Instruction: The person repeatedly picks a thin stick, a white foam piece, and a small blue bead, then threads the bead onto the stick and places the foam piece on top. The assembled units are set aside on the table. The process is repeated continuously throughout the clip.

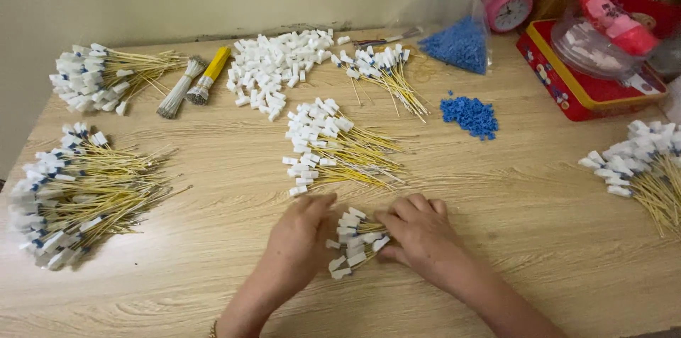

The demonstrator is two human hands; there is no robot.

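**Both hands on small wire bundle, near edge of worktop**

Left hand [301, 235] and right hand [418, 231] meet at the near edge of the wooden worktop [525, 196], both closed around a small bundle of yellow wires with white connectors [352, 246]. Fingers curled onto the bundle from either side; connector ends poke out between the hands.

Just behind: a larger loose wire bundle [333, 150], mid-worktop. Left edge: big wire pile [74, 192]. Right edge: another wire pile [642, 164].

Further back: small heap of blue parts [469, 116], pile of loose white connectors [273, 68], fanned wire bunch [383, 68].

Far left corner: more wires [106, 75], grey and yellow tie bundles [191, 82]. Far right corner: bag of blue parts [457, 43], pink alarm clock [509, 6], red tin [567, 86].
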